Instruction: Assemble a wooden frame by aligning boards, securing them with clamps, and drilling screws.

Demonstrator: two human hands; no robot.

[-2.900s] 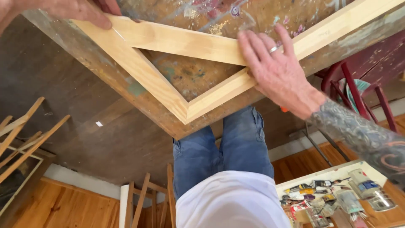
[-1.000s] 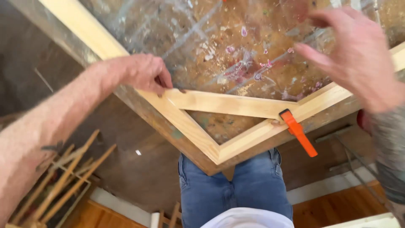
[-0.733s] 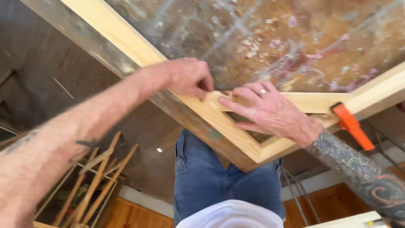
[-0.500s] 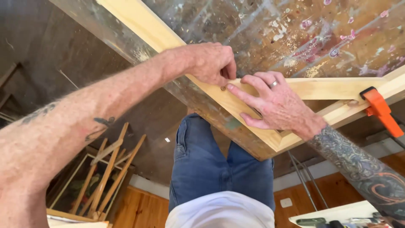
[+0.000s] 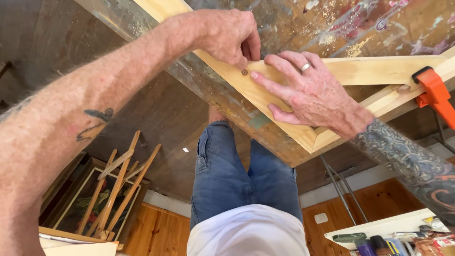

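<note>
A pale wooden frame [image 5: 265, 102] lies on a paint-stained table [image 5: 303, 23], its corner [image 5: 308, 140] toward me. A diagonal wooden brace [image 5: 369, 70] crosses that corner. My left hand [image 5: 227, 35] has its fingers curled, fingertips down on the frame rail beside a small dark round spot [image 5: 244, 72]; whether they pinch anything is hidden. My right hand [image 5: 308, 95], with a ring on it, lies flat with spread fingers on the brace's left end and the rail. An orange clamp [image 5: 433, 92] grips the frame's right rail.
My legs in blue jeans [image 5: 237, 175] stand below the table edge on a dark floor. Wooden stretcher bars and a framed picture [image 5: 111, 194] lean at lower left. A shelf with bottles and tubes [image 5: 398, 234] is at lower right.
My right hand came down from the air onto the brace. My left hand slid along the rail to the brace's end. The view shifted closer to the corner.
</note>
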